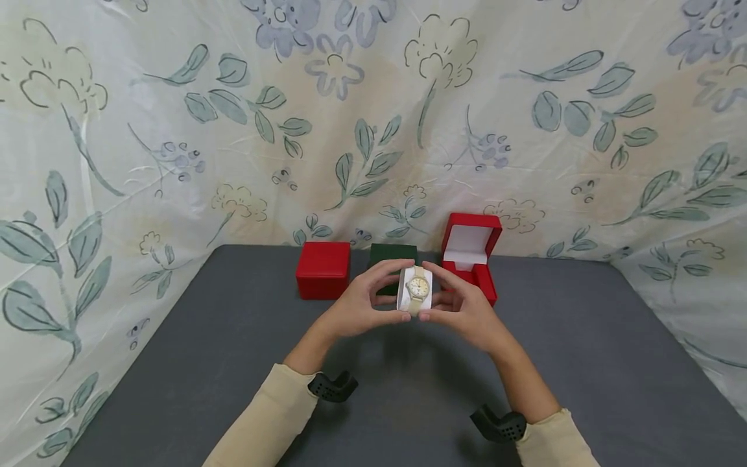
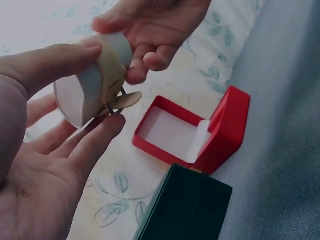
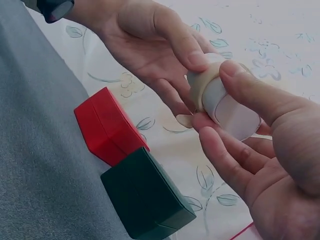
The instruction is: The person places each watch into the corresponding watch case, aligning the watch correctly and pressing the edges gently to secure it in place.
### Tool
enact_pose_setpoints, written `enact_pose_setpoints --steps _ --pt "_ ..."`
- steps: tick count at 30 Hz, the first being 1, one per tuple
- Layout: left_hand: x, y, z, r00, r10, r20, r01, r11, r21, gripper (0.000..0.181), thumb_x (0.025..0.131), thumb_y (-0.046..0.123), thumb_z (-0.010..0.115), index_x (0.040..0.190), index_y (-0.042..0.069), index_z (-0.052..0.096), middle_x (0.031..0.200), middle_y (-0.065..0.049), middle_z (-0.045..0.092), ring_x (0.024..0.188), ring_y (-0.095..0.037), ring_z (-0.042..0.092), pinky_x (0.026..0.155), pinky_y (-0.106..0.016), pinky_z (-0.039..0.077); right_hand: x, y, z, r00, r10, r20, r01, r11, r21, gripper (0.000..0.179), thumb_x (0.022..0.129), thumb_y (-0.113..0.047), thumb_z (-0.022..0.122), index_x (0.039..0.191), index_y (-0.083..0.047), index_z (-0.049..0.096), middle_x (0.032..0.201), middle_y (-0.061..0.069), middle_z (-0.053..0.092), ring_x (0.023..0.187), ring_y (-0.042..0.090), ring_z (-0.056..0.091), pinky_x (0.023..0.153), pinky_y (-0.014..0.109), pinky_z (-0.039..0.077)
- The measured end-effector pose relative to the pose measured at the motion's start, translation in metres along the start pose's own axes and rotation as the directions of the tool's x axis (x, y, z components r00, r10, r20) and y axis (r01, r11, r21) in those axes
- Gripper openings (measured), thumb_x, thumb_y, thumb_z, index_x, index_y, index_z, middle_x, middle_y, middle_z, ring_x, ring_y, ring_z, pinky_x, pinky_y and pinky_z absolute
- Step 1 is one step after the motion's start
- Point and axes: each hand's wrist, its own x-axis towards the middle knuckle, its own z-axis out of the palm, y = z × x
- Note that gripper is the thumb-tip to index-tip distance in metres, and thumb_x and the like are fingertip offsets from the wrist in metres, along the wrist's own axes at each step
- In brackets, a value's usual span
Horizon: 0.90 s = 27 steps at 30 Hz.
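Observation:
A wristwatch [image 1: 417, 287] with a round pale dial and a cream strap [image 2: 110, 75] sits around a white cushion [image 2: 89, 97]. Its dial faces the head camera. My left hand [image 1: 363, 301] grips the left end of the cushion between thumb and fingers, and my right hand [image 1: 465, 306] grips the right end. Both hands hold it up above the table. On the side away from the dial, the left wrist view shows the metal buckle [image 2: 114, 107] and the loose strap tip [image 2: 130, 100] sticking out near the left fingertips.
Behind the hands on the grey table [image 1: 233, 363] stand a closed red box [image 1: 323, 269], a dark green box [image 3: 150, 195] partly hidden by the hands, and an open red box [image 1: 471, 243] with a white lining. A floral cloth [image 1: 373, 97] hangs behind the table.

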Motion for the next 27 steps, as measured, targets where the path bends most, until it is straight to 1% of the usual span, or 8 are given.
enact_pose_setpoints --steps 5,12,15,17,20,23,24,27 --pt "0.0011 -0.0013 0.0022 1.0 -0.005 -0.023 0.005 1.0 -0.016 0.078 0.078 -0.003 0.075 0.145 0.012 0.039 0.149 -0.006 0.038 0.137 -0.032 0.039 0.096 -0.042 0.053 0.0005 -0.0001 0.0022 1.0 -0.024 0.003 0.024 1.0 -0.013 0.079 0.082 -0.005 0.074 0.15 -0.011 0.034 0.135 0.016 0.049 0.084 0.014 0.067 0.079 0.025 0.058" --pt "0.0006 -0.0012 0.0026 1.0 0.0 -0.025 -0.001 1.0 -0.003 0.077 0.08 0.001 0.075 0.145 0.016 0.038 0.15 -0.003 0.037 0.138 -0.027 0.038 0.098 -0.038 0.051 0.002 0.0013 0.0037 1.0 -0.009 -0.011 0.008 0.996 -0.084 0.08 0.082 -0.009 0.075 0.15 -0.021 0.035 0.14 0.012 0.048 0.088 0.016 0.068 0.079 0.026 0.058" --pt "0.001 -0.0019 0.0038 1.0 0.003 0.007 -0.002 0.999 -0.052 0.079 0.082 0.002 0.073 0.148 0.017 0.032 0.151 -0.002 0.034 0.137 -0.028 0.038 0.096 -0.039 0.052 0.0018 0.0015 0.0027 1.0 -0.011 -0.014 0.01 0.995 -0.1 0.08 0.081 -0.01 0.076 0.15 -0.023 0.036 0.142 0.01 0.046 0.09 0.018 0.067 0.079 0.027 0.058" --pt "0.0011 -0.0035 0.0054 1.0 -0.01 0.02 0.011 0.996 -0.089 0.079 0.083 0.002 0.071 0.149 0.019 0.03 0.151 -0.001 0.033 0.136 -0.029 0.038 0.095 -0.039 0.054 0.0016 0.0019 0.0024 1.0 -0.014 -0.001 0.014 0.996 -0.091 0.08 0.082 -0.009 0.075 0.15 -0.023 0.036 0.144 0.009 0.044 0.091 0.02 0.067 0.079 0.027 0.058" --pt "0.001 -0.0053 0.0079 0.999 -0.045 0.013 0.046 0.99 -0.136 0.075 0.085 0.002 0.07 0.147 0.022 0.033 0.149 0.002 0.035 0.134 -0.03 0.041 0.093 -0.039 0.054 0.0009 0.0028 0.0023 1.0 -0.021 0.017 0.022 0.997 -0.078 0.079 0.082 -0.007 0.074 0.15 -0.022 0.036 0.145 0.01 0.042 0.092 0.021 0.067 0.08 0.027 0.058" --pt "0.0004 -0.0052 0.0093 0.997 -0.074 -0.017 0.071 0.988 -0.136 0.071 0.085 0.004 0.071 0.144 0.024 0.038 0.148 0.003 0.038 0.133 -0.028 0.045 0.092 -0.038 0.055 0.0002 0.0033 0.0021 1.0 -0.009 0.017 0.011 0.996 -0.084 0.079 0.082 -0.008 0.075 0.149 -0.023 0.036 0.144 0.01 0.044 0.091 0.022 0.067 0.079 0.027 0.058" --pt "-0.0003 -0.0008 0.0096 0.996 -0.088 -0.023 0.084 0.988 -0.134 0.071 0.085 0.003 0.071 0.144 0.022 0.038 0.148 0.001 0.039 0.132 -0.029 0.046 0.093 -0.039 0.054 0.0001 0.0031 0.0019 1.0 -0.001 0.014 0.002 0.996 -0.093 0.079 0.082 -0.009 0.075 0.149 -0.024 0.037 0.142 0.01 0.045 0.091 0.022 0.067 0.079 0.026 0.058" --pt "-0.0006 -0.0015 0.0093 0.995 -0.094 -0.035 0.09 0.99 -0.112 0.07 0.084 0.004 0.071 0.145 0.018 0.039 0.148 -0.002 0.04 0.128 -0.029 0.049 0.092 -0.038 0.055 0.0005 0.0048 0.0018 1.0 0.027 0.009 -0.025 0.992 -0.122 0.079 0.081 -0.013 0.076 0.149 -0.026 0.037 0.141 0.008 0.047 0.096 0.026 0.066 0.08 0.026 0.058"
